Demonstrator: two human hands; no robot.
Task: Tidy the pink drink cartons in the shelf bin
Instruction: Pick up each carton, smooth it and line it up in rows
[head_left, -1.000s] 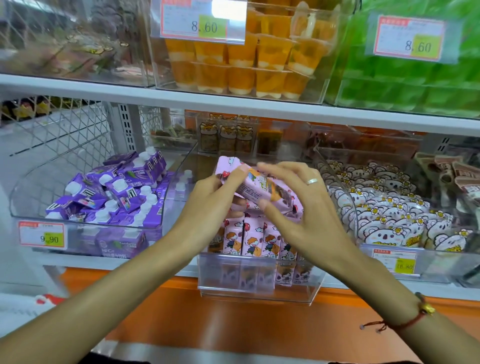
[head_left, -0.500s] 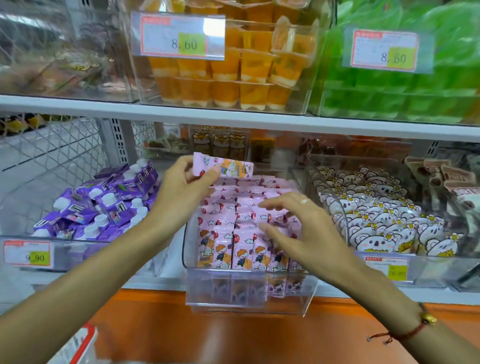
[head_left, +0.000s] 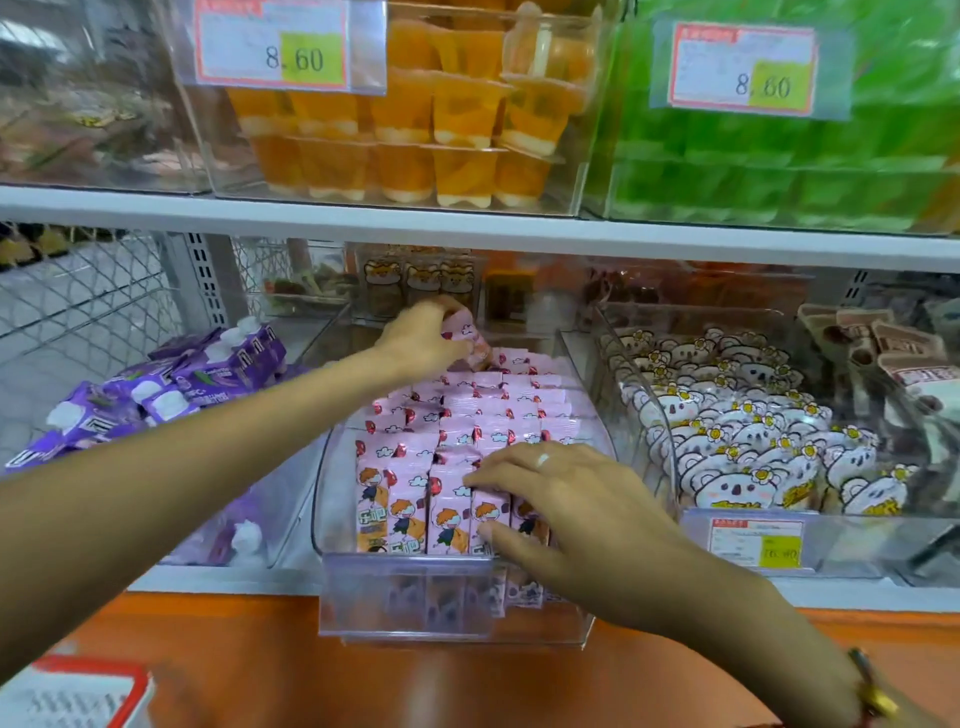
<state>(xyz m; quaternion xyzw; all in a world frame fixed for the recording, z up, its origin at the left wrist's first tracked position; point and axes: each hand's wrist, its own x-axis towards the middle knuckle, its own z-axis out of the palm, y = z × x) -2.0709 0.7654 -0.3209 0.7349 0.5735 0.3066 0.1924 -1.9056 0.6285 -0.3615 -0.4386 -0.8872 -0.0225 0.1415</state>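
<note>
Your left hand (head_left: 423, 338) had its fingers curled round one loose carton (head_left: 470, 336), pinching it at the far end of the clear shelf bin (head_left: 457, 597), just above the rearmost row. The carton looked tilted, its long axis leaning away from you and to the right rather than upright like the rest; blur hid its exact angle. Your right hand (head_left: 566, 499) lay flat at the bin's near end, fingers straight and spread over the tops of the front-row pink cartons (head_left: 467, 415), thumb against their printed faces, pressing rather than gripping.

The move ahead turned on one thing: the gap for the held carton lay directly below and slightly nearer than your left fingers, at the back of the bin. Your left hand was much the nearer, so I judged it would turn the carton upright and drop it behind the last row while the right braced the front.

Left of the bin sat purple pouches (head_left: 171, 379); right of it, koala-printed packs (head_left: 727, 431).
</note>
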